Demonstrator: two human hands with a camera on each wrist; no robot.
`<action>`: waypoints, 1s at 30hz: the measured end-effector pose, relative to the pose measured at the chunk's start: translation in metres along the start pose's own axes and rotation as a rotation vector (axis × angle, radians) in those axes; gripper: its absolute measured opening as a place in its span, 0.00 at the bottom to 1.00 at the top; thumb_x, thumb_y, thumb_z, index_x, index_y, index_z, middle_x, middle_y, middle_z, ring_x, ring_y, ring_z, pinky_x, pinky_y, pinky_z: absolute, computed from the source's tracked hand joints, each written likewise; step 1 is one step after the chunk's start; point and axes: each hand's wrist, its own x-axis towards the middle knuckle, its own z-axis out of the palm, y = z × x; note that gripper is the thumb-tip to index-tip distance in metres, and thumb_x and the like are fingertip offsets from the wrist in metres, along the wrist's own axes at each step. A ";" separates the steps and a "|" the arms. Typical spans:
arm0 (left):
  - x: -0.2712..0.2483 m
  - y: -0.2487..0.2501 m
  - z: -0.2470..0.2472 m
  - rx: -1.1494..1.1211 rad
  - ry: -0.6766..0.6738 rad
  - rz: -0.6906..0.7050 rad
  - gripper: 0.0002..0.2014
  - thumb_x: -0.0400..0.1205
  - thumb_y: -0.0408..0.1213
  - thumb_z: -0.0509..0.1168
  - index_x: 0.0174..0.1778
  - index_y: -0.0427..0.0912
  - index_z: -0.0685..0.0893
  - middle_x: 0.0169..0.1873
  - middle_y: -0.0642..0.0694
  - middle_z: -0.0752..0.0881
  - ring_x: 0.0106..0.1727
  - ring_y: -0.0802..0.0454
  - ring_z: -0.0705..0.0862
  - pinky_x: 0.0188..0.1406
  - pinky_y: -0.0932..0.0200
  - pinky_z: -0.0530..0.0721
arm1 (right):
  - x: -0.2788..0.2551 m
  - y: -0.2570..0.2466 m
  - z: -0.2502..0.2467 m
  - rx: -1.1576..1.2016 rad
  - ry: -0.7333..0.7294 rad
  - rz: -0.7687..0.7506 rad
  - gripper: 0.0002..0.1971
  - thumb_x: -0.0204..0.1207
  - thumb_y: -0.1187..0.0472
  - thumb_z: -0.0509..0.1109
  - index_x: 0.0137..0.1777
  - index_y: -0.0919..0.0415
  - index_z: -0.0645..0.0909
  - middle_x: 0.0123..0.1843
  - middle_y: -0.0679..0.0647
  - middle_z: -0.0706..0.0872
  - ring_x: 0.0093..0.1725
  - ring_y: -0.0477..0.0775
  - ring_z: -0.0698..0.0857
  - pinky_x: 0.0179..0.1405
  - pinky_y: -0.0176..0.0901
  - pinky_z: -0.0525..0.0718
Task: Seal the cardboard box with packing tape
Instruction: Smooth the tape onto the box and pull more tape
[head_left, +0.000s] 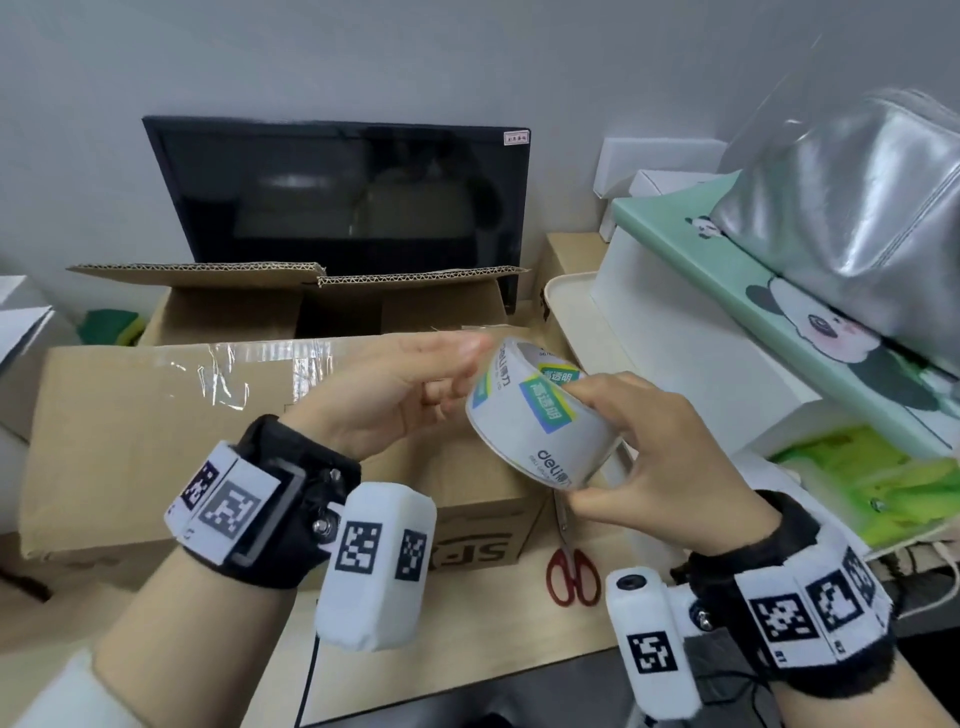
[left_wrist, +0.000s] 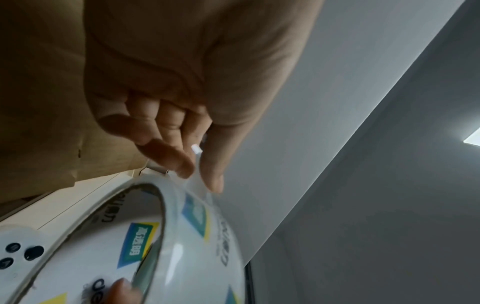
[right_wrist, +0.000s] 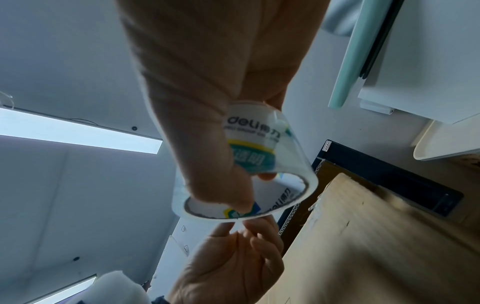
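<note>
A closed brown cardboard box lies on the desk with wrinkled clear tape across its top. Just above its right end my right hand grips a roll of clear packing tape printed with blue-green labels. In the right wrist view that hand has its thumb inside the roll's core. My left hand meets the roll's upper left rim. In the left wrist view its thumb and forefinger pinch the clear loose end coming off the roll.
Red-handled scissors lie on the desk right of the box. Behind it stand an open cardboard box and a dark monitor. A white tray, a panda-printed box and a silver bag crowd the right side.
</note>
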 end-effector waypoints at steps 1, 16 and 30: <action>0.000 0.001 0.001 0.029 0.018 0.002 0.23 0.73 0.43 0.68 0.63 0.37 0.83 0.25 0.55 0.81 0.30 0.59 0.76 0.39 0.61 0.76 | 0.001 0.003 -0.001 -0.003 -0.005 -0.006 0.24 0.54 0.53 0.66 0.54 0.46 0.73 0.44 0.54 0.87 0.43 0.51 0.78 0.39 0.44 0.78; 0.002 -0.010 -0.005 0.308 0.510 0.189 0.05 0.74 0.35 0.72 0.33 0.41 0.87 0.19 0.52 0.84 0.23 0.64 0.79 0.33 0.64 0.75 | 0.020 0.040 -0.033 -0.380 -0.252 0.294 0.27 0.55 0.56 0.75 0.57 0.46 0.76 0.38 0.45 0.80 0.39 0.56 0.78 0.35 0.47 0.78; 0.017 -0.036 0.016 0.578 0.657 0.143 0.13 0.68 0.42 0.79 0.31 0.38 0.83 0.24 0.46 0.88 0.26 0.58 0.86 0.35 0.61 0.81 | 0.040 0.065 -0.018 -0.551 -0.447 0.331 0.28 0.58 0.56 0.73 0.62 0.48 0.75 0.51 0.50 0.77 0.50 0.60 0.80 0.40 0.45 0.74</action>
